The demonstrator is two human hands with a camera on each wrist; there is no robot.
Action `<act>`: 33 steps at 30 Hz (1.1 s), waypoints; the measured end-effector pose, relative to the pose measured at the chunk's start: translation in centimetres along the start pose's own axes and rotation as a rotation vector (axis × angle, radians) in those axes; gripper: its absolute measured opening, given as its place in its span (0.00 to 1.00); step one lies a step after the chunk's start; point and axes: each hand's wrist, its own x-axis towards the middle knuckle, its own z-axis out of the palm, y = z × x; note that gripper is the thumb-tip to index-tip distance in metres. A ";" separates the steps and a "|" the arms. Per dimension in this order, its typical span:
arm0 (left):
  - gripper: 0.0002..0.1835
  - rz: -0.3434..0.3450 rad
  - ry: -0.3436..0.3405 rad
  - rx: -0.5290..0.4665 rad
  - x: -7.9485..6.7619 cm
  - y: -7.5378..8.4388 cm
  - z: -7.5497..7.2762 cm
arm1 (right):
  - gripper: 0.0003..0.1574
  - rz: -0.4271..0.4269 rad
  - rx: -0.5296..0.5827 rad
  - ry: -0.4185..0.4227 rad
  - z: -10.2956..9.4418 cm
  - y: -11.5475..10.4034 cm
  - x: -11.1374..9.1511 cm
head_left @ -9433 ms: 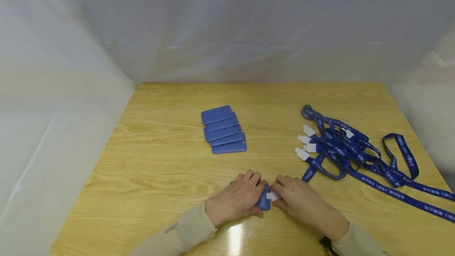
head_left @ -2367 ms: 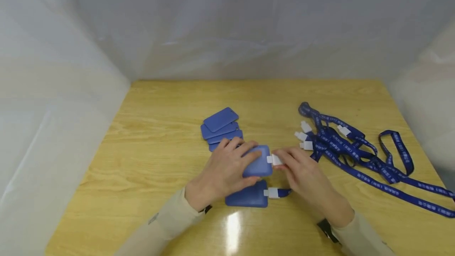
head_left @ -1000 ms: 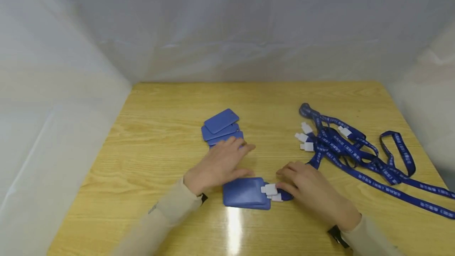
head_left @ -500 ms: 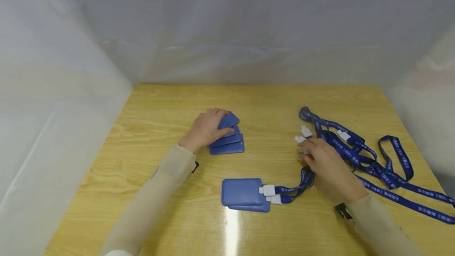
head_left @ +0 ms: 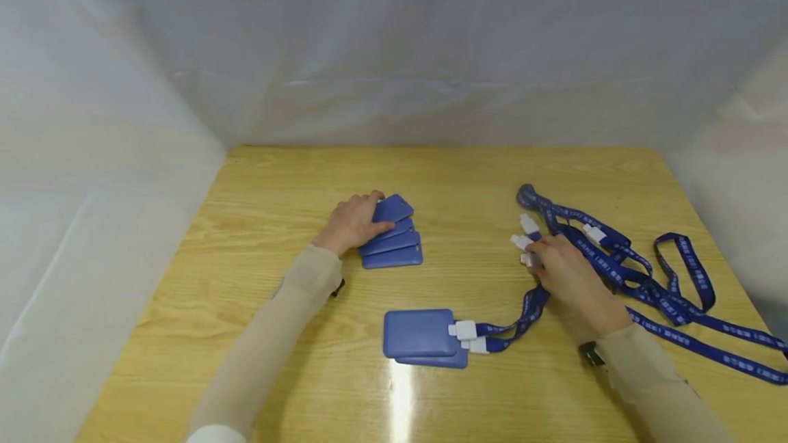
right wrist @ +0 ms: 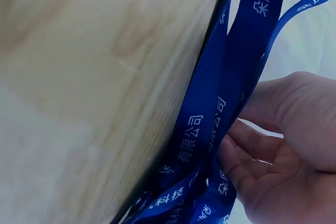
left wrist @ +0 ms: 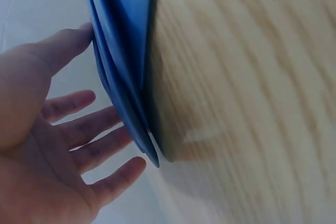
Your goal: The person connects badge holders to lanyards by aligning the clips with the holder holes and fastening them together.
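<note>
My left hand (head_left: 352,223) lies at the left side of a fanned stack of blue card holders (head_left: 394,256). In the left wrist view its fingers are spread and fairly straight, and the thumb tip touches the edge of a card holder (left wrist: 121,93). My right hand (head_left: 568,279) pinches the white clip (head_left: 531,260) of a blue printed lanyard; in the right wrist view lanyard straps (right wrist: 231,93) partly hide the fingertips. Nearer the front, two overlapping blue card holders (head_left: 420,332) lie with white clips (head_left: 466,330) attached, their straps running toward my right hand.
A tangle of blue lanyards (head_left: 606,258) covers the right side of the wooden table (head_left: 265,176), with more white clips (head_left: 595,234) among them. One strap (head_left: 726,355) runs to the right edge. White sheeting (head_left: 394,46) stands behind and beside the table.
A second card holder with a clip was set down on the first. Then my left hand moved up to the card stack and my right hand moved right to the loose clips.
</note>
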 end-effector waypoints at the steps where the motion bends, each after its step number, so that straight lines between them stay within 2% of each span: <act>1: 0.38 -0.002 0.004 -0.013 0.0 -0.1 0.1 | 0.18 0.000 0.001 0.001 0.0 0.0 0.0; 8: 0.40 -0.036 0.033 -0.090 0.3 -0.8 0.3 | 0.17 -0.044 -0.014 0.079 -0.1 -0.6 -0.1; 12: 0.44 -0.043 0.051 -0.091 0.3 -0.7 0.2 | 0.17 -0.071 -0.001 0.140 -0.3 -1.0 0.0; 18: 0.47 -0.021 0.092 -0.044 -0.2 -0.2 0.1 | 0.18 -0.105 0.067 0.171 -0.8 -1.7 0.3; 22: 0.46 0.012 0.146 -0.036 -0.9 0.8 -0.6 | 0.20 -0.164 0.089 0.223 -1.3 -2.5 0.4; 25: 0.45 0.054 0.159 -0.059 -1.6 2.1 -1.4 | 0.21 -0.211 0.098 0.276 -1.9 -3.2 0.6; 29: 0.44 0.145 0.142 -0.071 -2.8 3.8 -2.3 | 0.20 -0.250 0.125 0.318 -2.6 -4.2 0.8; 33: 0.42 0.255 0.153 -0.076 -4.0 5.2 -2.7 | 0.19 -0.280 0.152 0.318 -3.0 -5.2 1.0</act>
